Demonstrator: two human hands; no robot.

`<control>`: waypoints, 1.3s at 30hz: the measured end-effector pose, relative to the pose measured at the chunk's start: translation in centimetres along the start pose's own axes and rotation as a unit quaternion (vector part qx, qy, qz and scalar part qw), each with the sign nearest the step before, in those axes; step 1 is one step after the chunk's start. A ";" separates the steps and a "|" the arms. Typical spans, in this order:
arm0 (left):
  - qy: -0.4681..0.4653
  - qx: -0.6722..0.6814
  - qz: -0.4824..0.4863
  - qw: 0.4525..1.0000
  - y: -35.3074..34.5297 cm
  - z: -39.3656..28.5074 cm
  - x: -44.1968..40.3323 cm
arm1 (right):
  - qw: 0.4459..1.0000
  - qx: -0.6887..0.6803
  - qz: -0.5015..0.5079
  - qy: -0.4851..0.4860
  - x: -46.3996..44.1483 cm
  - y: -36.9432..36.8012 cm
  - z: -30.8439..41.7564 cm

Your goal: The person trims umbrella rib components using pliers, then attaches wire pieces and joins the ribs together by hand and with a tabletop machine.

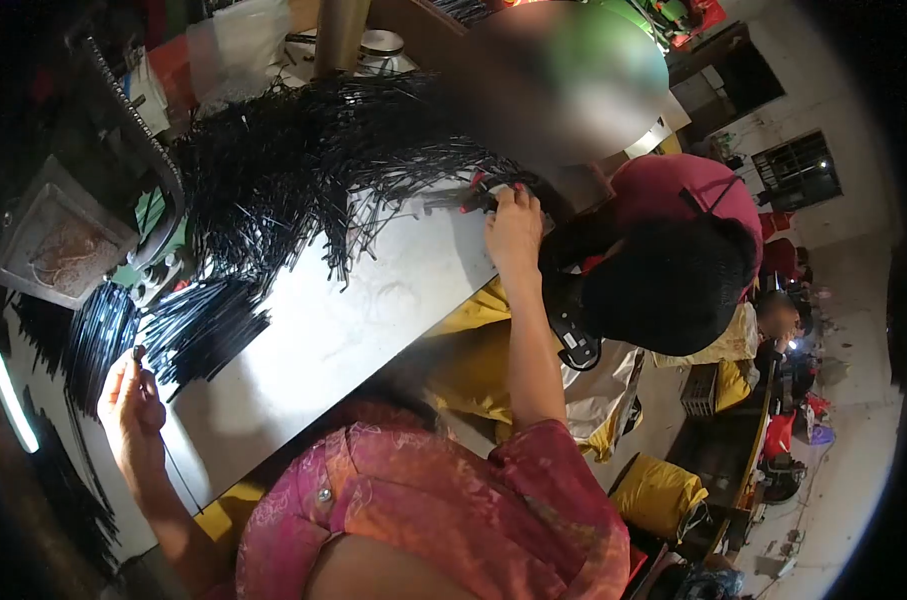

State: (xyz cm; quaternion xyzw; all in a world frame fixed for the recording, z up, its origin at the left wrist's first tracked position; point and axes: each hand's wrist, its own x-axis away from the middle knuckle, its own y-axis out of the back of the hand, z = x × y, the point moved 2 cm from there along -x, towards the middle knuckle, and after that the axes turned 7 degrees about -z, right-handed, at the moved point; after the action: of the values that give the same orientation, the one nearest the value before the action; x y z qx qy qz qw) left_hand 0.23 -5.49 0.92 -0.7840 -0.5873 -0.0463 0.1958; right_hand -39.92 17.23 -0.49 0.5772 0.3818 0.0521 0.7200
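At the lower left, my left hand is closed in a pinch with a small black piece at its fingertips. Beside it are bundles of thin black strands, lying side by side. My right hand reaches to the far right part of the white tabletop, its fingers bent downward and closed. By those fingers is a small black and red item; its kind and the exact grip cannot be made out. A large tangled heap of thin black strands spreads between my hands.
A metal machine part with a square plate stands at the left. Close on my right sits a person in a pink top. Yellow sacks lie on the floor. A round tin stands behind the heap.
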 end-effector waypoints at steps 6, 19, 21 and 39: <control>-0.005 -0.096 0.012 0.995 -0.8 0.1 1.2 | 0.994 -0.098 -0.042 -0.004 2.1 3.1 0.7; -0.033 -0.156 0.053 0.986 -3.5 -2.1 4.8 | 0.604 -0.708 0.362 -0.048 2.4 10.2 12.0; -0.042 -0.168 0.051 0.984 -3.4 -2.4 4.9 | 0.712 -0.614 0.295 0.170 2.0 8.9 13.8; -0.030 -0.030 0.078 0.996 -2.2 -2.1 5.3 | 0.834 -0.334 0.125 0.421 3.2 7.7 23.5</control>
State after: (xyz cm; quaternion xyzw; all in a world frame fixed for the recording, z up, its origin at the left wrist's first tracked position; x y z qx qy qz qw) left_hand 0.13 -0.91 4.97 -0.8340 -0.5283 -0.0251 0.1572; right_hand -20.54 2.87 5.63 0.2665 0.5316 0.5045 0.6260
